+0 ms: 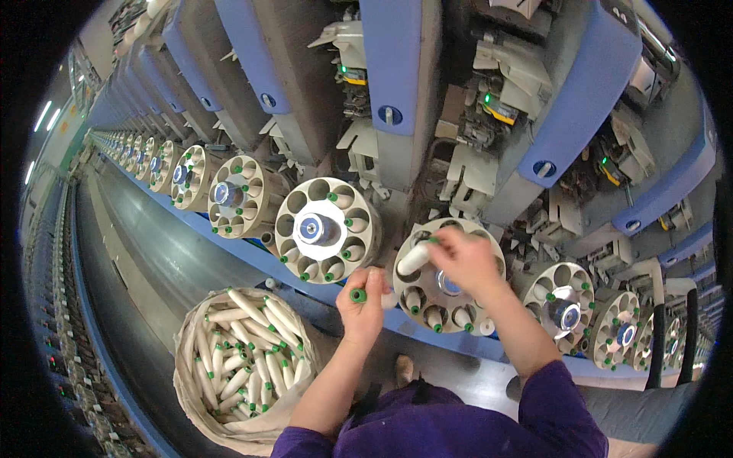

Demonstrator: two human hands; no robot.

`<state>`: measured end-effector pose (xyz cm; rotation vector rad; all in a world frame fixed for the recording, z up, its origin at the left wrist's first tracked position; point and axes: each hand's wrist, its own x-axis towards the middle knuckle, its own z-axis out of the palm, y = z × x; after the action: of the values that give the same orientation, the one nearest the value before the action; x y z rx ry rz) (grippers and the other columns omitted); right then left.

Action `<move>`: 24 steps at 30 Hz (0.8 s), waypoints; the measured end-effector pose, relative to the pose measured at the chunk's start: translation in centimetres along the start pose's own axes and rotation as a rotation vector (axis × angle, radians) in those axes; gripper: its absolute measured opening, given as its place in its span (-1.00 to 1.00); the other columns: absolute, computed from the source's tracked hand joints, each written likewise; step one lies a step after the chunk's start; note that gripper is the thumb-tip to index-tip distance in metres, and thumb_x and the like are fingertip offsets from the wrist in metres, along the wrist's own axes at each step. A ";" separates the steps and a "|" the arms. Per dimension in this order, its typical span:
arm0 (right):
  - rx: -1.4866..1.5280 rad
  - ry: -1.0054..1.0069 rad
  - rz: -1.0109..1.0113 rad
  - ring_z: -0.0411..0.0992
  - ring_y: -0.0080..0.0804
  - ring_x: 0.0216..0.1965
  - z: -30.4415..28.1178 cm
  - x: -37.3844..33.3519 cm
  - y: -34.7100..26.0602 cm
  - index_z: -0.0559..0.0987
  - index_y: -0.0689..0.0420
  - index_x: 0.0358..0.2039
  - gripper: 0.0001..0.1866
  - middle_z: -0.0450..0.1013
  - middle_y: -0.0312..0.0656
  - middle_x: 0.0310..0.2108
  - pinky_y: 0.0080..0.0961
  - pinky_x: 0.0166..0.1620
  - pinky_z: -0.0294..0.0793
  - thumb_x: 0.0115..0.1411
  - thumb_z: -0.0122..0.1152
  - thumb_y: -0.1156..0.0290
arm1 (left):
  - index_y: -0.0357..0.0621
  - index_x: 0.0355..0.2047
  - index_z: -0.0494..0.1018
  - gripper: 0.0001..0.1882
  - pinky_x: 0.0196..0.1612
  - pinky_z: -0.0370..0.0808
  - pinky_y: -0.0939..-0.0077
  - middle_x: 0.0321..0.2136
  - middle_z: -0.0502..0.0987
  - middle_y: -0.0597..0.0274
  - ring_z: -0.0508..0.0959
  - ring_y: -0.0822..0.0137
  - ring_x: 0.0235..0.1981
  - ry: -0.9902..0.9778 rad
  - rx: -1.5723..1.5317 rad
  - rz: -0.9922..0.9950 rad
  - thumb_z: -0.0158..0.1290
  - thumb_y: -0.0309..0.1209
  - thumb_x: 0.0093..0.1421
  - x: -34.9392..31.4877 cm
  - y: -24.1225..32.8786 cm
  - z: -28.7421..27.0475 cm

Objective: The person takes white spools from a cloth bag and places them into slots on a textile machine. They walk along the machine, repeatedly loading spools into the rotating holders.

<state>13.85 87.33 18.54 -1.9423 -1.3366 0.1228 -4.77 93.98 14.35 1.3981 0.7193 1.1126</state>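
My right hand is closed on the green end of a white yarn bobbin. It holds this bobbin tilted over the upper left pockets of a round cream magazine. Several bobbins sit in that magazine's lower pockets, their green tips outward. Just left of it, my left hand is wrapped round another bobbin, whose hollow green end faces up at me. The fingers hide most of its body. Up and left of this hand stands a second round magazine, partly filled with bobbins.
A cloth-lined sack full of white bobbins with green ends stands at lower left. Similar magazines run along the blue-edged machine on both sides. Blue machine panels rise behind. A shoe shows on the floor below.
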 end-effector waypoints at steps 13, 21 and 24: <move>1.119 -0.031 0.291 0.58 -0.22 -0.28 1.1 -4.6 0.5 0.40 0.17 -0.13 -0.81 0.54 -0.06 -0.28 -0.33 -0.26 0.63 0.31 -0.01 0.39 | -0.15 0.20 0.07 -0.33 0.11 0.38 0.30 0.06 0.34 0.02 0.38 0.16 0.10 -0.137 -0.489 -0.231 0.12 -0.56 0.12 -0.1 -1.8 0.5; 0.778 -0.451 0.176 0.50 -0.39 -0.24 6.2 -2.2 -3.2 0.37 0.16 -0.01 -0.69 0.49 -0.18 -0.22 -0.49 -0.21 0.52 0.39 -0.17 0.23 | -0.20 0.14 0.08 -0.35 -0.23 0.58 0.39 -0.13 0.41 0.11 0.53 0.24 -0.16 -0.097 -0.360 -0.427 0.07 -0.62 0.04 -1.0 2.0 -6.7; 0.848 -0.541 0.225 0.46 -0.44 -0.27 9.8 0.4 -7.2 0.37 0.13 0.00 -0.62 0.47 -0.20 -0.25 -0.42 -0.19 0.50 0.40 -0.23 0.12 | -0.22 0.10 0.09 -0.38 -0.28 0.56 0.40 -0.24 0.42 0.13 0.54 0.27 -0.21 -0.208 -0.210 -0.433 0.01 -0.63 0.01 -2.6 2.2 -8.9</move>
<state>3.89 94.00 16.31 -1.3342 -1.0953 1.1901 -14.24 94.73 14.99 1.0930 0.6909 0.6711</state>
